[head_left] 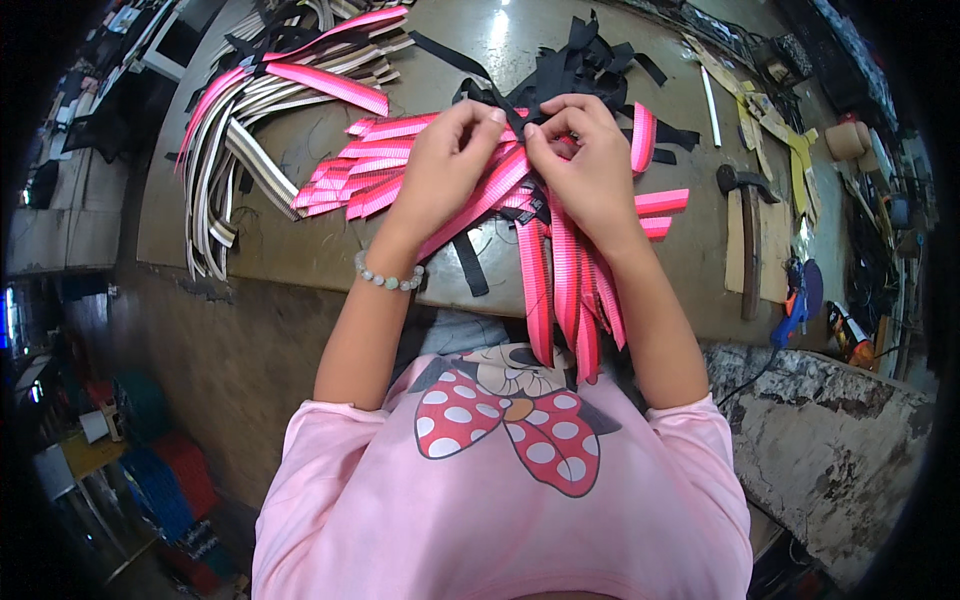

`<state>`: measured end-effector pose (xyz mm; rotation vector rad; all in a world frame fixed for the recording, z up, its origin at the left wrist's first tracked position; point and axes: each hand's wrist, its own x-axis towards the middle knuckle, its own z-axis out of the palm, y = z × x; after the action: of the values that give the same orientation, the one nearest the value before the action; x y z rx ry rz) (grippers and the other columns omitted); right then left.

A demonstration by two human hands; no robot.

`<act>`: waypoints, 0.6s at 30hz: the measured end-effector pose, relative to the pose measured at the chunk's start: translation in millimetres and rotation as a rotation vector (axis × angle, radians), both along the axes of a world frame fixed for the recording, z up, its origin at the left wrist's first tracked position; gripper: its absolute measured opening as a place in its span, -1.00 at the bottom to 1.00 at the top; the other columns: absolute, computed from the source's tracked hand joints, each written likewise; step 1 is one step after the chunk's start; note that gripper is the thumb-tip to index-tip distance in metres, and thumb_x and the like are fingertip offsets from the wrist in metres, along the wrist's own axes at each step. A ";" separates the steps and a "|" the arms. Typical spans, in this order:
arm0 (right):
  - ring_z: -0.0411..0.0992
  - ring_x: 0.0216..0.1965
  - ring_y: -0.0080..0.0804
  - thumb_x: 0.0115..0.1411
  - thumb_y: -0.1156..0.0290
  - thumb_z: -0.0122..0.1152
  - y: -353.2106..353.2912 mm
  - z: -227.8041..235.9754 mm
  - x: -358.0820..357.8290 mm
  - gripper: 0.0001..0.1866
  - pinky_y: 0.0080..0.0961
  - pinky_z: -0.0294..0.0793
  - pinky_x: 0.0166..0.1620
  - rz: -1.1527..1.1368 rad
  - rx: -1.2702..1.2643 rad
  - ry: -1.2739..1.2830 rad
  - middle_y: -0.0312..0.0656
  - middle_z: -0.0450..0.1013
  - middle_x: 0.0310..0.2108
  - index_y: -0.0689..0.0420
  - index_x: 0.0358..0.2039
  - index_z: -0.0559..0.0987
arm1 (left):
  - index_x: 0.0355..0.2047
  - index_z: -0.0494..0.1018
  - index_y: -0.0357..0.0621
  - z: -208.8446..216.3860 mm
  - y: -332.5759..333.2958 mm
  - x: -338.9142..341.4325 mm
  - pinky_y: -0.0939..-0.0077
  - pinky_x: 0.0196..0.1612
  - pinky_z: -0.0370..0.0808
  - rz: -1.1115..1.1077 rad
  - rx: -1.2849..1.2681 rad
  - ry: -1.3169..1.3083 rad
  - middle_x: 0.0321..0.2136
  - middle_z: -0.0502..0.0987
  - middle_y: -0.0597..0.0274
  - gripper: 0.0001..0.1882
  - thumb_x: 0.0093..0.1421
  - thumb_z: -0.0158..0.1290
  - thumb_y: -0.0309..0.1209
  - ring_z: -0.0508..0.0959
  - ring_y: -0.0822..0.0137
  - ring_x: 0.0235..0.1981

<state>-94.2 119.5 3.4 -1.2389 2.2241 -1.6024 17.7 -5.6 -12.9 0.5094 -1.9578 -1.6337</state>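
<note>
My left hand (450, 155) and my right hand (578, 160) meet over a spread of pink-and-red striped webbing straps (380, 165). Between my fingertips runs a black strap (518, 122), pinched from both sides. More pink straps (565, 270) hang over the table's front edge below my right hand. Behind my hands lies a tangled heap of black straps (585, 70). A single black strip (469, 265) rests on the table below the bundle. How the black strap joins the pink ones is hidden by my fingers.
At the far left, beige-and-brown striped straps (225, 150) lie in a bundle with some pink ones. On the right are a hammer (750, 235), a blue glue gun (795, 305), a white stick (711, 107) and tape rolls (848, 140). The metal table (330, 255) ends close to my body.
</note>
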 end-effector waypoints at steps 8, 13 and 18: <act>0.48 -0.24 -0.48 0.33 0.28 0.10 2.4 5.9 -16.1 -0.74 -0.47 0.65 -0.15 0.069 -0.266 -0.694 -0.14 0.46 -0.23 0.27 -0.22 0.45 | -0.15 0.50 -0.27 86.2 11.2 64.9 0.32 -0.16 0.46 0.551 -0.988 -0.593 -0.25 0.53 0.00 -0.64 0.08 0.23 -0.34 0.54 0.16 -0.26; 0.50 -0.27 -0.48 0.34 0.32 0.09 3.5 7.7 -14.8 -0.77 -0.48 0.66 -0.22 0.062 -0.417 -0.655 -0.11 0.47 -0.25 0.28 -0.26 0.46 | -0.09 0.49 -0.25 43.6 39.8 17.6 0.30 -0.11 0.45 0.051 -0.839 -0.310 -0.20 0.50 -0.04 -0.58 0.06 0.25 -0.34 0.52 0.03 -0.15; 0.52 -0.23 -0.39 0.34 0.38 0.06 31.1 21.7 -51.6 -0.80 -0.41 0.66 -0.18 0.107 -0.862 -0.654 -0.10 0.50 -0.23 0.27 -0.23 0.50 | -0.28 0.52 -0.34 40.9 28.7 18.1 0.16 -0.17 0.48 -0.063 -0.675 -0.192 -0.43 0.54 -0.05 -0.73 0.07 0.19 -0.39 0.53 -0.11 -0.34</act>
<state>-145.8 150.5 25.1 -0.7237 1.0708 -2.5411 35.8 23.1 28.0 0.3402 -2.5136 -0.8786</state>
